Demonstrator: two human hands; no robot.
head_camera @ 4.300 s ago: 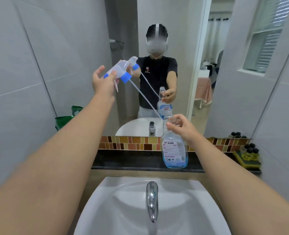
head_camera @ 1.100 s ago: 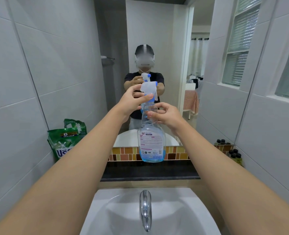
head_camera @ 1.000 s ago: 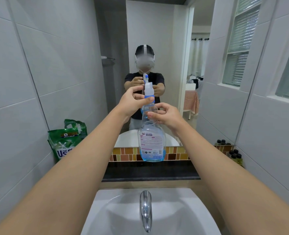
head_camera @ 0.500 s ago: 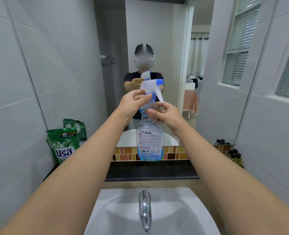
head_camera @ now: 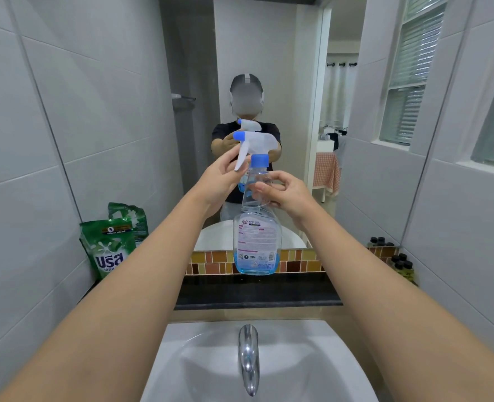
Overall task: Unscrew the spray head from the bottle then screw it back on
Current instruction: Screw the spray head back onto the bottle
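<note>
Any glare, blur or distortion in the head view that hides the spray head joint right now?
Head view: wide-angle bending at the edges; even light, sharp; spray head and bottle overlap their mirror reflection, cluttering the joint; faucet shows highlights.

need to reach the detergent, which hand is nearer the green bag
Left. The left hand holds the spray head up left of the bottle, on the green bag's side; the right hand grips the neck, farther away.

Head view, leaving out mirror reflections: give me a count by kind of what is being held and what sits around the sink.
Spray bottle, held by both hands: 1
Spray head on it: 1
Green detergent bag: 1
Faucet: 1
Sink: 1
Small dark-capped bottles, too small to count: 1 group
Total: 6
</note>
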